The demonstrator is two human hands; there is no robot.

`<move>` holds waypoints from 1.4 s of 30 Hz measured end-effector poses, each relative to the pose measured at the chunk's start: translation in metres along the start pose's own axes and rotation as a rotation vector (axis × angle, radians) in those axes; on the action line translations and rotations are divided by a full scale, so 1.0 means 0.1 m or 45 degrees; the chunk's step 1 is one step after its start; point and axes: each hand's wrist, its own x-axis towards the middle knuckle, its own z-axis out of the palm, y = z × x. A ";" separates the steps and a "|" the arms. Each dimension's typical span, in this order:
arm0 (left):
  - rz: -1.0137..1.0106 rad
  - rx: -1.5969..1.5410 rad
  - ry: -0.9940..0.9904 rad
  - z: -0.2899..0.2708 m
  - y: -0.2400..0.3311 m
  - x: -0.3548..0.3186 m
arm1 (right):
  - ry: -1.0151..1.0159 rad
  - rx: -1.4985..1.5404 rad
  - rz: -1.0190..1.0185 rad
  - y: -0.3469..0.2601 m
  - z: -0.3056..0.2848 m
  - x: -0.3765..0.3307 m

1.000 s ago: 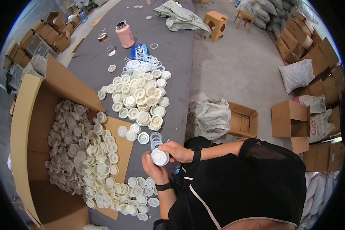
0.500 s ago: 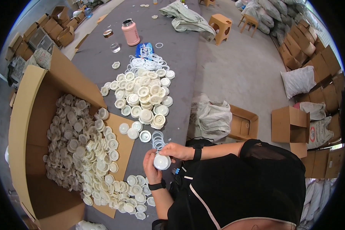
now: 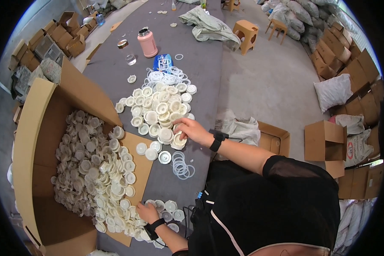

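My right hand [image 3: 190, 129] reaches over the heap of white round plastic caps [image 3: 162, 107] on the table. Its fingers are apart and touch or nearly touch a cap at the heap's near right edge. Lower down, my left hand [image 3: 147, 212] is at the caps [image 3: 116, 205] spilling from the cardboard box [image 3: 42, 141]. Its fingers look loosely spread, with no cap visible in them; their tips are partly lost among the caps. Between the hands lie thin translucent rings [image 3: 182, 166], near a few separate caps [image 3: 164, 157].
More white rings [image 3: 166, 77] lie behind the heap, beside a blue packet [image 3: 163, 62]. A pink bottle [image 3: 147, 43] and a clear bottle [image 3: 127, 53] stand farther back. A grey cloth [image 3: 209, 24] hangs over the table's right edge. Stools [image 3: 245, 35] and cartons [image 3: 324, 141] are on the floor.
My hands were together holding a white cap above the rings. They have parted: the left moved down to the spilled caps, the right up to the heap. The rings are now uncovered.
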 end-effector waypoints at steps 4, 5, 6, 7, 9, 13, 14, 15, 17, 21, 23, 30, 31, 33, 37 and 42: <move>0.015 0.213 -0.111 0.06 -0.14 -0.01 | -0.229 0.551 0.133 -0.03 0.08 -0.27; 0.036 0.261 -0.107 0.07 -0.15 -0.01 | -0.226 0.549 0.137 -0.01 0.09 -0.31; 0.037 0.261 -0.109 0.10 -0.18 0.01 | -0.307 0.743 0.150 0.00 0.11 -0.34; -0.003 0.189 -0.089 0.13 -0.21 0.04 | -0.388 0.939 0.163 -0.01 0.14 -0.36; -0.037 0.118 -0.072 0.10 -0.18 0.05 | -0.398 0.958 0.190 -0.01 0.16 -0.40; 0.008 -0.232 0.137 -0.05 0.06 0.07 | -0.574 1.123 0.229 -0.02 0.16 -0.44; 0.041 -0.437 0.207 -0.06 0.12 0.08 | -0.586 1.160 0.244 -0.02 0.16 -0.45; 0.037 -0.437 0.205 -0.09 0.21 0.07 | -0.602 1.197 0.261 0.00 0.17 -0.46; 0.045 -0.596 0.221 -0.14 0.39 0.08 | -0.606 1.223 0.285 0.01 0.17 -0.48; 0.059 -0.911 0.123 -0.04 0.58 0.09 | -0.626 1.279 0.340 0.09 0.15 -0.50; -0.010 -1.107 0.056 -0.03 0.81 0.04 | -0.576 1.138 0.342 0.13 0.18 -0.49; -0.303 -2.263 -0.574 0.20 1.45 -0.06 | -0.430 0.241 0.380 0.59 0.19 -0.65; -0.274 -2.139 -0.624 0.25 1.52 -0.06 | -0.473 0.265 0.519 0.62 0.15 -0.67; -0.248 -2.010 -0.677 0.45 1.48 -0.07 | -0.391 0.340 0.580 0.71 0.07 -0.65; 0.108 -1.097 -0.596 0.73 1.39 -0.03 | -0.172 0.436 0.691 0.81 -0.12 -0.62; 0.480 -0.491 -0.375 0.85 1.47 -0.05 | -0.126 -0.033 0.707 1.25 -0.17 -0.63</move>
